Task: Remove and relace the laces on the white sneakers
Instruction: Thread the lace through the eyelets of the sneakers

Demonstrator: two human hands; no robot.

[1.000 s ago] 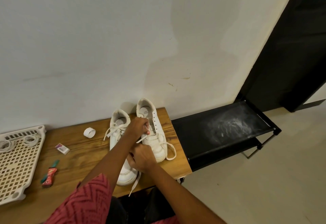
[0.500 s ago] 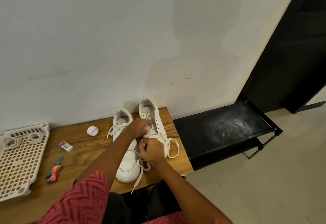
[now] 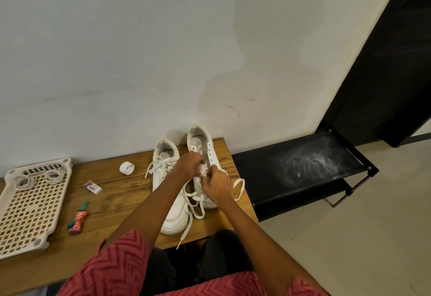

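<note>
Two white sneakers stand side by side on the wooden table (image 3: 130, 193), heels toward the wall. The left sneaker (image 3: 171, 204) is laced and tied. The right sneaker (image 3: 203, 149) has bare upper eyelets, and its loose white lace (image 3: 240, 188) loops off its right side and trails over the table's front edge. My left hand (image 3: 189, 165) pinches the sneaker's tongue area at mid-shoe. My right hand (image 3: 218, 185) sits just in front of it, fingers curled on the lace. The lower eyelets are hidden under my hands.
A white perforated plastic tray (image 3: 30, 204) with coiled bands lies at the left. A white tape ring (image 3: 127, 168), a small eraser box (image 3: 93, 187) and a red-green wrapper (image 3: 78, 220) lie on the table. A dusty black shelf (image 3: 300, 167) adjoins on the right.
My right hand has moved up from the toe of the right sneaker to its eyelets, drawing the lace with it. My left hand has stayed at the tongue.
</note>
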